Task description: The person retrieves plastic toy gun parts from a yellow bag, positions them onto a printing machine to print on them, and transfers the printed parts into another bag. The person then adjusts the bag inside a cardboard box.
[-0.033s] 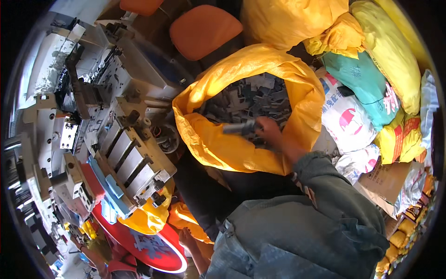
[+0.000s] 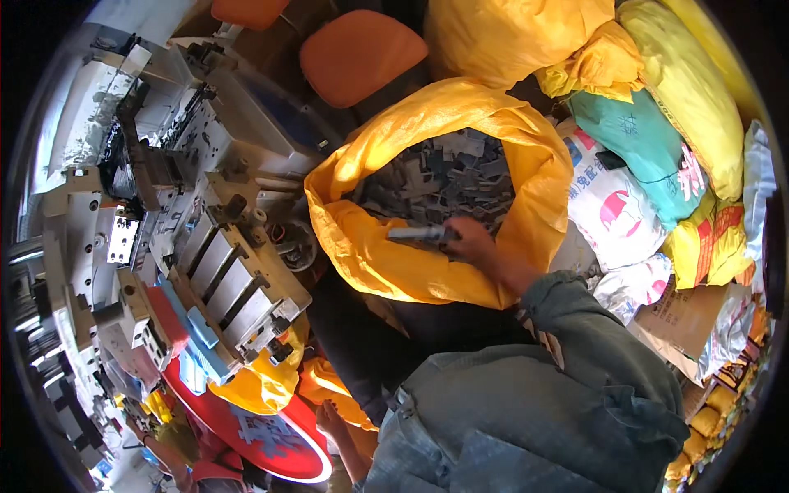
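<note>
At the left a machine (image 2: 275, 302) is seen, with a red tub (image 2: 296, 464) set below it, in which pale pieces (image 2: 265, 434) are held. The left hand (image 2: 332, 421) is seen just beside the tub's rim; the state of its grip cannot be told. Over the opening of a yellow sack (image 2: 349, 246), filled partly with grey scraps (image 2: 448, 174), a grey strip (image 2: 416, 234) is pinched at its right end in the grip of the right hand (image 2: 470, 240). Farther right, a white bag (image 2: 618, 205) and a green bag (image 2: 629, 148) are stacked.
</note>
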### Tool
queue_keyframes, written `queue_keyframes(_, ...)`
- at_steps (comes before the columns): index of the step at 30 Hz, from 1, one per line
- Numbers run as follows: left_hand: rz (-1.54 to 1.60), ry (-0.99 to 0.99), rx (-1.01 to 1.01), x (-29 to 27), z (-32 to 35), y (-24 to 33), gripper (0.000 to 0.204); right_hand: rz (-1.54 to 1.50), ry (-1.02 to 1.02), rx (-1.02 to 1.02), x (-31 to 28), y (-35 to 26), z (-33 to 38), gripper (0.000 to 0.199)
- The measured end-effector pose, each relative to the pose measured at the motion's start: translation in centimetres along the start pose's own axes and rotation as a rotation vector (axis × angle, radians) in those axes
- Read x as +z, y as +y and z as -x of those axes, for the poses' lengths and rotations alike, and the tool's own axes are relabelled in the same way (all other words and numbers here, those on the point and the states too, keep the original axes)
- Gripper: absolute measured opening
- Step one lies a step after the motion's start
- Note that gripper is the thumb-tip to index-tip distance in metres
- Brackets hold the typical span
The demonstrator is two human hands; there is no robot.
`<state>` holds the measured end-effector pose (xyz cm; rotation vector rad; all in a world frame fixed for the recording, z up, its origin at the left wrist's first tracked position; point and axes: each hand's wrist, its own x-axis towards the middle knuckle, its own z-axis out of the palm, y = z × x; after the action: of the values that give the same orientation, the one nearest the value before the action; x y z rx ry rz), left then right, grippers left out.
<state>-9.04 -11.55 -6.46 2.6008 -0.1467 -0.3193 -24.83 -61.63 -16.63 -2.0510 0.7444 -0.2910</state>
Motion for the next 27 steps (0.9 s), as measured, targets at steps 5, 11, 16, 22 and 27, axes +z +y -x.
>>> queue_keyframes(5,0.049,0.049,0.041,0.4,-2.0,1.7,0.022,-0.552,-0.088,0.225,4.3,-0.1,2.4,0.021)
queue_keyframes(11,0.082,0.308,0.216,-3.4,-4.1,7.8,0.016,-0.613,-0.179,0.447,5.6,2.8,1.2,0.035)
queue_keyframes(16,0.144,0.705,0.487,-9.4,-6.0,18.1,0.007,-0.910,-0.167,0.537,0.2,-1.7,0.3,0.034)
queue_keyframes(22,0.057,0.596,0.788,-11.6,-12.5,28.1,0.016,-1.256,-0.127,-0.024,-8.4,-15.3,-1.6,0.032)
queue_keyframes(27,0.062,0.678,0.721,-13.2,-14.5,30.4,0.019,-0.900,-0.223,-0.462,-10.8,-27.3,-4.6,0.035)
